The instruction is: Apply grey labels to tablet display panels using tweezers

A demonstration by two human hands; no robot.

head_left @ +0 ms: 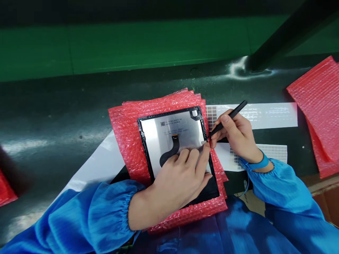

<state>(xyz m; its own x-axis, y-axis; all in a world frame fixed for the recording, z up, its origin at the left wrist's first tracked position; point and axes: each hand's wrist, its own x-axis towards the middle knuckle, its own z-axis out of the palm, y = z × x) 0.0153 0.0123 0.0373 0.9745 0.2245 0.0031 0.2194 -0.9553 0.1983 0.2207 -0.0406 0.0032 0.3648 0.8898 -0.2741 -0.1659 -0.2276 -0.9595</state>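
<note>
A tablet screen panel [156, 127] with a silver back, a black frame and a black flex cable [173, 146] lies face down on stacked red bubble-wrap bags [127, 134]. My left hand [180, 176] rests across the panel, holding nothing. Its index finger reaches the right edge, beside a small pale grey piece [203, 142]; the other fingers are bent and partly overlap. Pinched in my right hand [238, 132] are slim black tweezers [229, 118], their tips at the panel's right edge close to my left fingertip. The exact tip contact is too small to make out.
To the right lie a white sticker sheet [272, 115] and a second sheet [272, 151] with small grid pieces. More red bubble-wrap bags [320, 113] sit at far right. A white sheet [97, 165] is at left. A dark post [280, 38] rises behind.
</note>
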